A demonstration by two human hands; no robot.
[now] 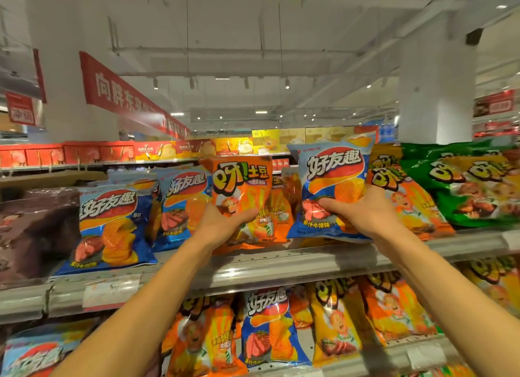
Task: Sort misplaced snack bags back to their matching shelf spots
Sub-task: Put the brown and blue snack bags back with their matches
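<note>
A: Hands?
B: My left hand (222,224) is gripping the orange bag (242,191) at frame centre; my right hand (363,210) is clutching the blue bag (332,179) just right of it.
A: Room?
B: Both bags are overhanging the shelf rail (281,267), packed between neighbours.

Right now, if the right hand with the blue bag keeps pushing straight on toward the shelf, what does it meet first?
Likely the orange potato-stick bags standing on the top shelf directly behind the blue ridged-chip bag that the right hand grips. Depth between them is unclear; they may already touch.
</note>
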